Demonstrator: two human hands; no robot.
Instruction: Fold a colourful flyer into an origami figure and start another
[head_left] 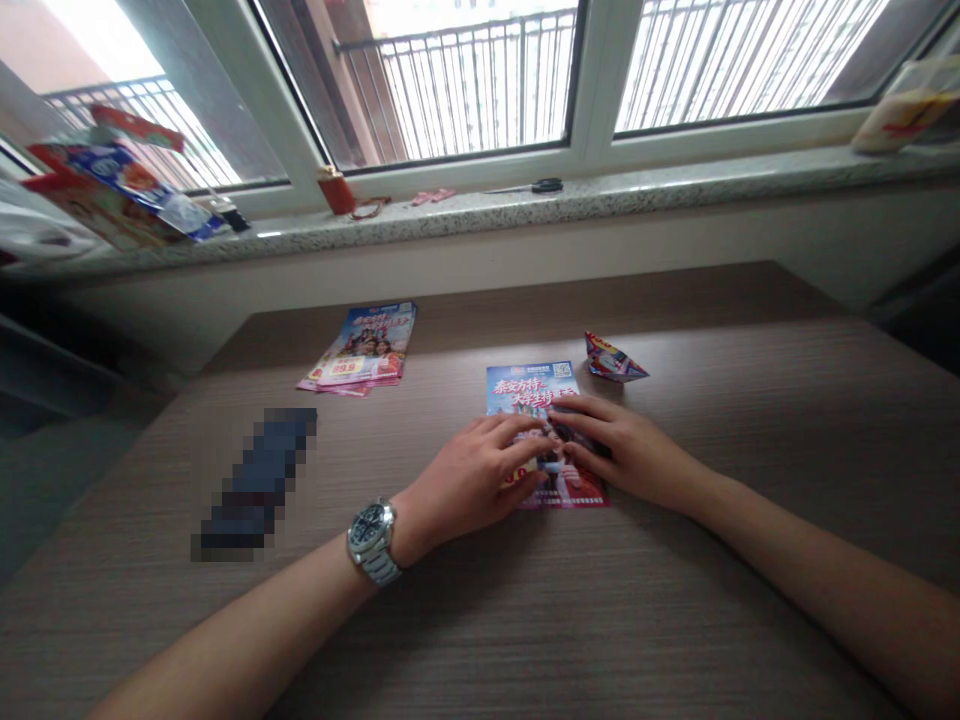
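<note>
A colourful printed flyer (531,385) lies flat on the brown table (450,620), its lower half partly covered by both hands. My left hand (480,470), with a metal watch (371,527) on the wrist, rests over the flyer's left side, fingers slightly spread. From the right, my right hand (630,445) lies on the flyer's middle and right edge with its fingers apart. Neither hand grips anything. Just behind my right hand stands a small folded paper piece (611,360) with pointed ends.
A stack of similar flyers (367,345) lies at the back left. Nearer on the left is a dark pixelated object (259,480). Behind the table, the stone windowsill (465,220) carries scissors (546,186), a red lighter-like item (336,190) and snack packets (127,190).
</note>
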